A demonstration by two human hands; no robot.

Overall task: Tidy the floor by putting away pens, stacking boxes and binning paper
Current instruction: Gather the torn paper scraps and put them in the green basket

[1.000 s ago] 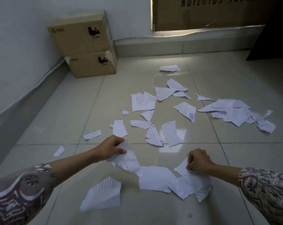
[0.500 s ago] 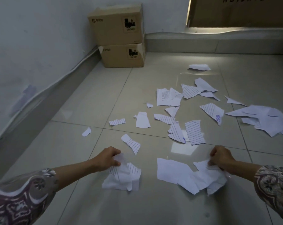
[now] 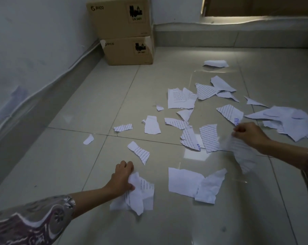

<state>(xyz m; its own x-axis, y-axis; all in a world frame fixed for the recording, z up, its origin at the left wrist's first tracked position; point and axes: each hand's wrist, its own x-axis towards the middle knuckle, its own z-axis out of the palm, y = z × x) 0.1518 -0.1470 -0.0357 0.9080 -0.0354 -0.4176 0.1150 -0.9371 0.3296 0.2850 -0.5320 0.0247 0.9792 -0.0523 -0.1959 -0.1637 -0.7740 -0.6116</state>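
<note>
Torn white paper pieces lie scattered over the tiled floor [image 3: 79, 170]. My left hand [image 3: 122, 178] grips a bunch of torn printed paper [image 3: 138, 193] low on the floor. My right hand [image 3: 249, 134] is raised at the right, pinching a blurred printed paper piece [image 3: 241, 154] that hangs below it. A blank torn sheet [image 3: 185, 181] and a crumpled piece [image 3: 210, 187] lie between my hands. A small strip [image 3: 139, 152] lies just beyond my left hand. Two cardboard boxes stand stacked in the corner, the upper box [image 3: 119, 16] on the lower box [image 3: 128, 51].
A heap of white scraps [image 3: 287, 121] lies at the far right. More printed scraps [image 3: 180, 99] are spread across the middle of the floor. A wall with a skirting [image 3: 40, 96] runs along the left. A raised step [image 3: 238, 36] crosses the back.
My right hand has lifted off the floor with one paper piece, leaving the other pieces lying there. My left hand keeps its bunch. The view has shifted left and closer.
</note>
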